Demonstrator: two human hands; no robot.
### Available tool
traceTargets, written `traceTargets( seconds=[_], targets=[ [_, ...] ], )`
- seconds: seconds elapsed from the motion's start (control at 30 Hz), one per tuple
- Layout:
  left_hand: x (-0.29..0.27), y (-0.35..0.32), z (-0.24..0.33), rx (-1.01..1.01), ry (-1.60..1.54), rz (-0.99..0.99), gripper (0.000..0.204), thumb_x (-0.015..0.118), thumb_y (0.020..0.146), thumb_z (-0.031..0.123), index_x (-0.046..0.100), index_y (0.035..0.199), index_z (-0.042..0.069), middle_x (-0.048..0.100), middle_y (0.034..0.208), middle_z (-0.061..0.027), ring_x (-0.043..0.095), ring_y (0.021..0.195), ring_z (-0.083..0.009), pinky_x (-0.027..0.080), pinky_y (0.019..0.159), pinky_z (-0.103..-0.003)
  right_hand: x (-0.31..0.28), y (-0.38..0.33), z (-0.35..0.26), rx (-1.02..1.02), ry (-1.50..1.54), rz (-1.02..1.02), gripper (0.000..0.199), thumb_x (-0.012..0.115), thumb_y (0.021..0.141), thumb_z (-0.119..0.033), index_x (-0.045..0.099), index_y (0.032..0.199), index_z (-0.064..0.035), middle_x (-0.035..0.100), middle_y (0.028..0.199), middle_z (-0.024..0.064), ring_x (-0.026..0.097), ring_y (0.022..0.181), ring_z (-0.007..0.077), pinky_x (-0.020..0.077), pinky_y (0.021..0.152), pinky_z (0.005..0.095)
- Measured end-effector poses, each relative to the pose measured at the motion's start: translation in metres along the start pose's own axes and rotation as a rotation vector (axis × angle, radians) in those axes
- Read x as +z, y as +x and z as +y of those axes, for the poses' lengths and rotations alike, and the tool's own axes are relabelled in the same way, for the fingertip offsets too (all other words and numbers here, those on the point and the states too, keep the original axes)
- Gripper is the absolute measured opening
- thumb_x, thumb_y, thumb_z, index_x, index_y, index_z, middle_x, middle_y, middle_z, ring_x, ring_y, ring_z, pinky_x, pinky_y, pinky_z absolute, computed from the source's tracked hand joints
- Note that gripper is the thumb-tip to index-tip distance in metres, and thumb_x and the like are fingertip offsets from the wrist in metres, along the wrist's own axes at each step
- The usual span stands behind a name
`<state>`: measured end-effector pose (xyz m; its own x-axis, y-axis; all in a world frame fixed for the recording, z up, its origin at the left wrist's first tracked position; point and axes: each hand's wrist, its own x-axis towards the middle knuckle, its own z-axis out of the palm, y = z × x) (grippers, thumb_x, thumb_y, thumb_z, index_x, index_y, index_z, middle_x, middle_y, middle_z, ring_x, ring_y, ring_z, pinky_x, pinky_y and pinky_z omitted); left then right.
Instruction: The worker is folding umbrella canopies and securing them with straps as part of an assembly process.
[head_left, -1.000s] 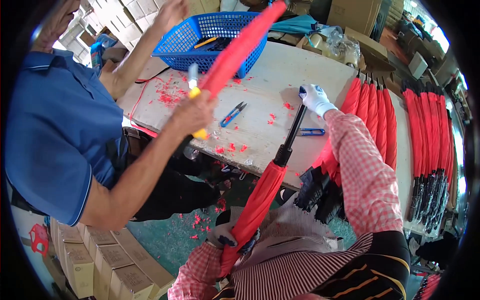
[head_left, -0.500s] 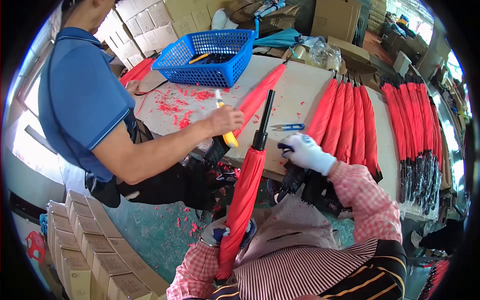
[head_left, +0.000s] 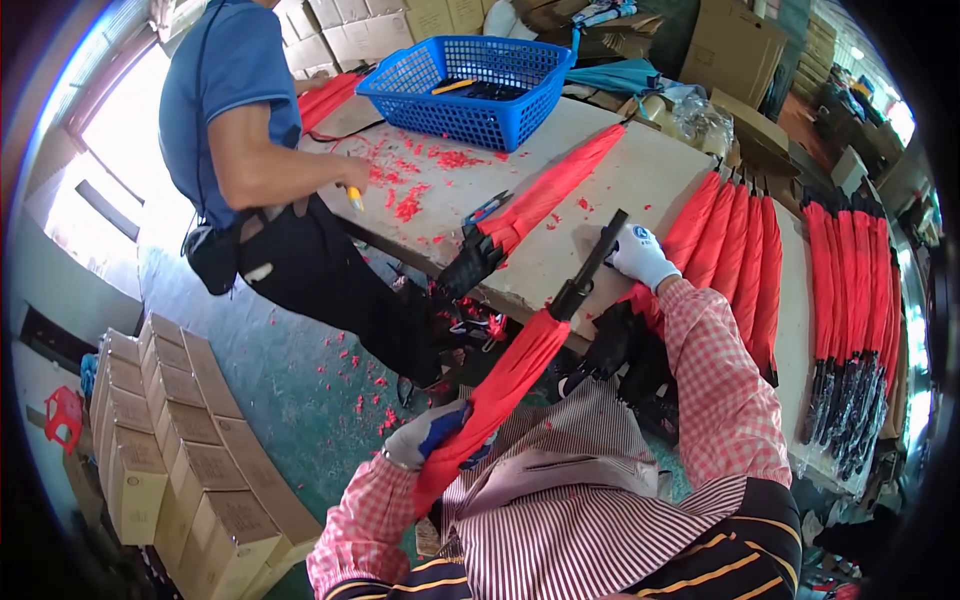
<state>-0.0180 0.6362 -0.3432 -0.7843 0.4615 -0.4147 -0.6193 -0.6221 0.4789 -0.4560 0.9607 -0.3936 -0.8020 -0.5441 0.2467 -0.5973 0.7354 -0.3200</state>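
My left hand (head_left: 428,436), in a grey and blue glove, is wrapped around a furled red umbrella (head_left: 515,372) held slantwise before my striped apron. Its bare black shaft (head_left: 592,270) points up and to the right over the table edge. My right hand (head_left: 643,254), in a white glove, is at the table beside the shaft's upper end. Its fingers are largely hidden, so I cannot tell whether it holds anything or touches the shaft. Another red umbrella (head_left: 560,187) lies on the table, with blue-handled thread snips (head_left: 487,207) beside it.
A co-worker (head_left: 245,140) at left holds a yellow cutter (head_left: 355,197). A blue basket (head_left: 470,120) and red scraps (head_left: 410,200) lie on the table (head_left: 440,235). Red umbrellas (head_left: 735,245) are lined up at right, beside a bundle (head_left: 848,290). Cartons (head_left: 200,470) are stacked lower left.
The held umbrella has tilted rightward. My right hand has reached farther over the table, and the snips near it are out of sight. The co-worker's arm with the cutter has drawn back left.
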Motion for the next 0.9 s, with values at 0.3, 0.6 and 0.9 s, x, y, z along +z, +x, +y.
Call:
traceTargets(
  seconds=[0.3, 0.6, 0.9],
  targets=[
    [-0.023, 0.027, -0.031, 0.142, 1.016, -0.186, 0.036, 0.054, 0.115, 0.026, 0.067, 0.137, 0.000, 0.076, 0.116, -0.0087, 0.072, 0.102, -0.0158, 0.060, 0.092, -0.034, -0.101, -0.065, -0.090, 0.195, 1.425, -0.180, 0.027, 0.059, 0.108, -0.026, 0.072, 0.118, -0.0052, 0.079, 0.118, 0.0112, 0.075, 0.105, 0.0302, 0.0569, 0.087, 0.0516],
    [-0.017, 0.078, -0.048, -0.201, 0.477, -0.183, 0.039, 0.060, 0.111, 0.027, 0.066, 0.137, -0.001, 0.075, 0.116, -0.0036, 0.071, 0.105, -0.0133, 0.057, 0.097, -0.032, -0.151, -0.213, -0.168, 0.089, 2.501, 0.159, 0.036, 0.052, 0.112, -0.045, 0.067, 0.115, -0.0123, 0.051, 0.080, -0.0017, 0.042, 0.065, 0.0180, 0.0420, 0.069, 0.0369],
    [0.088, 0.032, -0.051, 0.455, 1.464, 0.239, 0.048, 0.082, 0.086, 0.038, 0.076, 0.116, 0.002, 0.076, 0.089, -0.0178, 0.075, 0.078, -0.0287, 0.058, 0.076, -0.037, -0.172, -0.223, -0.210, 0.501, 2.109, 0.062, 0.042, 0.055, 0.111, -0.050, 0.069, 0.116, -0.0108, 0.069, 0.091, 0.0035, 0.063, 0.077, 0.0173, 0.0535, 0.074, 0.0434]
  ],
)
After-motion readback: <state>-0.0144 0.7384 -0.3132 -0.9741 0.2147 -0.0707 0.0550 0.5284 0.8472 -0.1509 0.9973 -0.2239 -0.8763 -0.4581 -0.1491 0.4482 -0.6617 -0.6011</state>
